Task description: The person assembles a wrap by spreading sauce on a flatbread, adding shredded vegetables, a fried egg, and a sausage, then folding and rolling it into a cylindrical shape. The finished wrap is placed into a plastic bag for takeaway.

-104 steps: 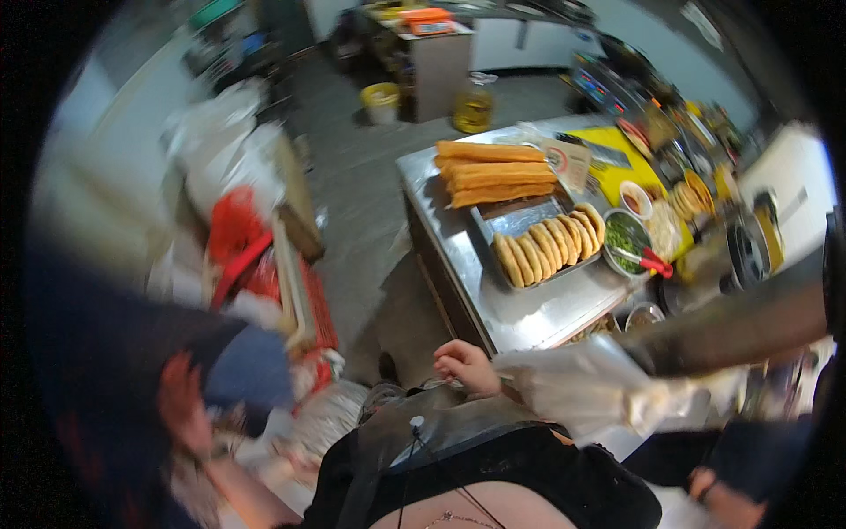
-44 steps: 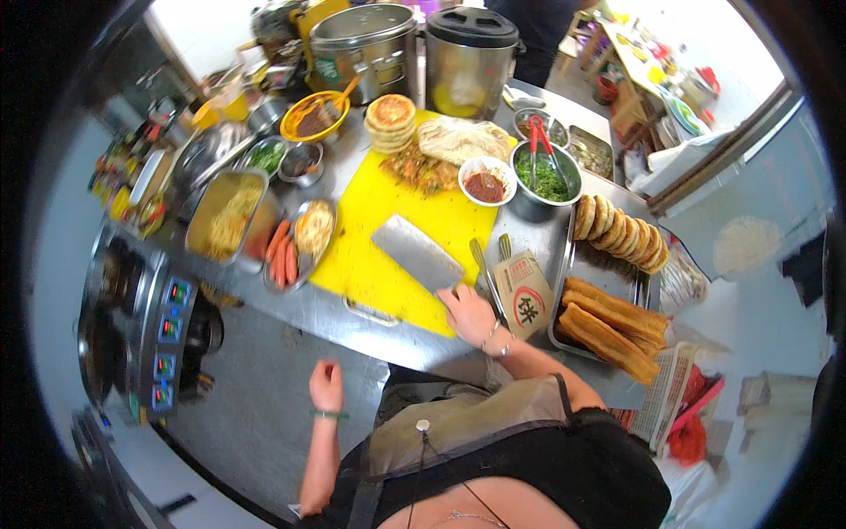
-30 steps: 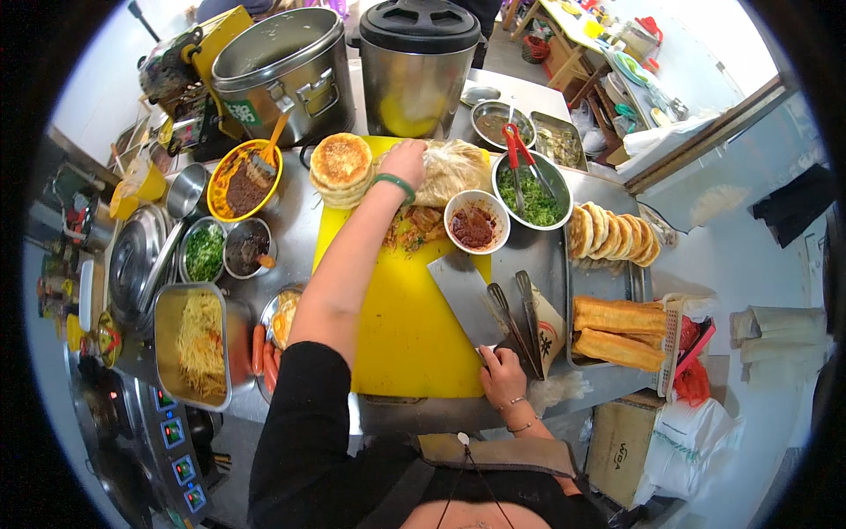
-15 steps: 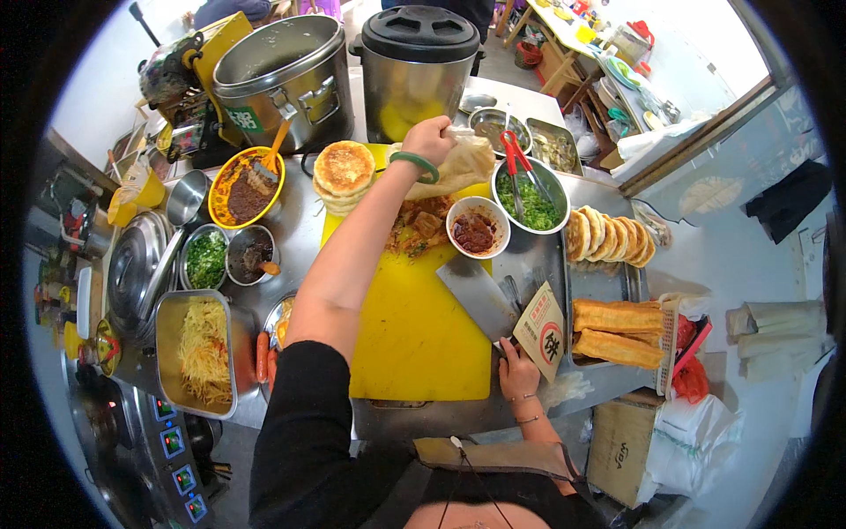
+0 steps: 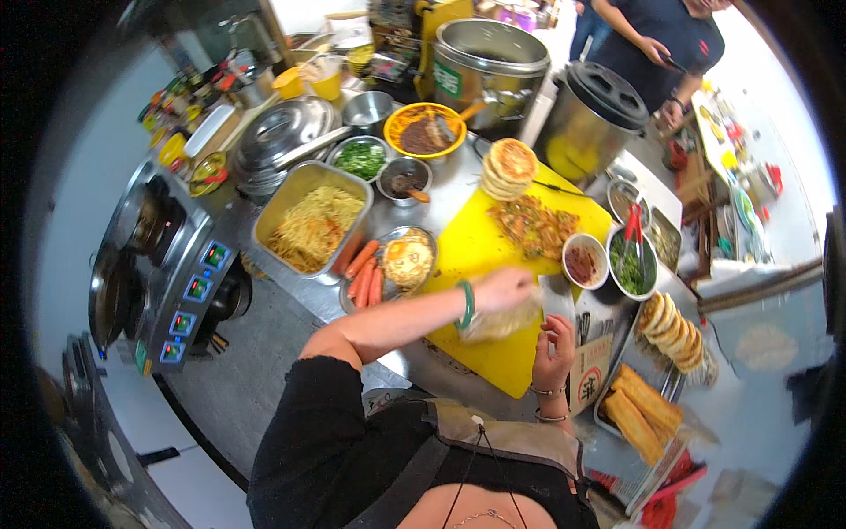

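At centre frame, the left hand (image 5: 502,289) pinched a crinkly, translucent plastic bag (image 5: 499,323) over the smooth yellow cutting board (image 5: 476,251). The right hand (image 5: 553,342), fingers loosely curled, touched the bag's right edge beside a printed paper sleeve (image 5: 592,377).

Paper bag: brown and flat, red and black print, on the bench (image 5: 458,189) just right of the right hand (image 5: 553,346), beside the yellow board (image 5: 493,251).
Pot label: small green and white rectangle (image 5: 447,79) on the big steel pot's side, far end.
Stove panels: four small blue-lit square displays (image 5: 196,294) along the front of the cooker, left.
Clear plastic bag: crumpled thin film (image 5: 498,322), in the left hand (image 5: 500,289).
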The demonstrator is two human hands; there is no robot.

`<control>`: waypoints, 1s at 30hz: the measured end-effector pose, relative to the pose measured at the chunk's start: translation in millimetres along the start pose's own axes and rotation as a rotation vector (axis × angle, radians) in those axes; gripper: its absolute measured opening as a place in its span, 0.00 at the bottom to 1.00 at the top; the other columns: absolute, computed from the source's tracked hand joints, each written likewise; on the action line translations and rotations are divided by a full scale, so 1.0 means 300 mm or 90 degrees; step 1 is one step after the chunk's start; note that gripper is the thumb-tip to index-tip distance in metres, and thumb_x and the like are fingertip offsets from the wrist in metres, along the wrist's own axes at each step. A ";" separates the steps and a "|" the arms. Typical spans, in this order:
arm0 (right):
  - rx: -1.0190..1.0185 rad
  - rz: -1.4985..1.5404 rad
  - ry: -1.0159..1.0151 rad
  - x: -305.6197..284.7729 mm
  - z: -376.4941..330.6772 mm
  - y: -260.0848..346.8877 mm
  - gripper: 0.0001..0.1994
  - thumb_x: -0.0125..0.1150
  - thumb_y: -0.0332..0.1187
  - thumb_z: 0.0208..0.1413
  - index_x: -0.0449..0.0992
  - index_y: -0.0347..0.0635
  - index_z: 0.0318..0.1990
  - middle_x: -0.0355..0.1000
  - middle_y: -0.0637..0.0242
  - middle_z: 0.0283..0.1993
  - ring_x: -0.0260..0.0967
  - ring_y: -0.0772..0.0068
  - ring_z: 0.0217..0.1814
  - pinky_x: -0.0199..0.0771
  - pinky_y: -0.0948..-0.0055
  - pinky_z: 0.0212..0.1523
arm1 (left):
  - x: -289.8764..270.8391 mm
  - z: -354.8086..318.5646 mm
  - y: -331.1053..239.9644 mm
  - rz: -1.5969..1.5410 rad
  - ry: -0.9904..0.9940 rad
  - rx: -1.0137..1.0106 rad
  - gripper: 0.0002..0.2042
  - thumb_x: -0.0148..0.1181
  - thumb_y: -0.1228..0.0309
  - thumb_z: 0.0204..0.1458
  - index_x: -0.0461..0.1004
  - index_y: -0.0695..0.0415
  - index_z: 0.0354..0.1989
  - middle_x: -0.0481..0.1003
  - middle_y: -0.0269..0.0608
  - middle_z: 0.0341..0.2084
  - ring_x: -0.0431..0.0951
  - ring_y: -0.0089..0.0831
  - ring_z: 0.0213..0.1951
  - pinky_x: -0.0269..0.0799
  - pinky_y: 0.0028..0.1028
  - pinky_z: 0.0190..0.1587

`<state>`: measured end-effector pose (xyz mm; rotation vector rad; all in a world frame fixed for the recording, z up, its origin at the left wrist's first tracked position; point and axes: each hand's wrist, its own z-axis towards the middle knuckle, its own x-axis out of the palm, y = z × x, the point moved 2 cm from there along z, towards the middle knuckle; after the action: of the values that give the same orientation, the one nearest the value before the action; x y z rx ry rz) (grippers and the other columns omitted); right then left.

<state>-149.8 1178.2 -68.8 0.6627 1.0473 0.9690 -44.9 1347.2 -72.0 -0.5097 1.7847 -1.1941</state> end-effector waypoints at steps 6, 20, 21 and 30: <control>0.200 0.262 0.253 0.139 0.018 -0.082 0.05 0.56 0.24 0.57 0.73 0.34 0.39 0.73 0.61 0.44 0.70 0.79 0.35 0.71 0.79 0.33 | 0.107 -0.253 0.055 0.125 -0.167 0.049 0.06 0.56 0.69 0.50 0.72 0.58 0.32 0.73 0.47 0.32 0.74 0.43 0.39 0.70 0.39 0.43; -0.115 -0.086 0.411 0.199 0.100 -0.043 0.06 0.62 0.26 0.53 0.70 0.35 0.31 0.67 0.63 0.33 0.68 0.72 0.29 0.69 0.77 0.29 | 0.132 -0.306 0.096 0.031 -0.323 0.072 0.06 0.58 0.72 0.44 0.70 0.58 0.29 0.72 0.48 0.30 0.73 0.46 0.39 0.68 0.41 0.42; -0.094 -0.060 0.384 0.203 0.093 -0.029 0.08 0.64 0.27 0.52 0.70 0.35 0.29 0.67 0.62 0.32 0.67 0.72 0.27 0.69 0.76 0.28 | 0.135 -0.305 0.107 0.004 -0.330 0.070 0.06 0.58 0.72 0.44 0.69 0.58 0.29 0.72 0.47 0.30 0.73 0.46 0.38 0.68 0.41 0.41; -0.115 -0.021 0.324 0.204 0.121 -0.020 0.06 0.61 0.20 0.48 0.68 0.34 0.28 0.66 0.64 0.35 0.64 0.77 0.29 0.66 0.80 0.30 | 0.119 -0.299 0.107 0.101 -0.464 0.174 0.06 0.57 0.72 0.47 0.69 0.59 0.30 0.71 0.47 0.28 0.73 0.48 0.35 0.67 0.40 0.38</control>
<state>-103.5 1230.0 -84.9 0.2486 1.3889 1.2207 -135.0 1381.2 -105.0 -0.5394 1.0051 -0.9517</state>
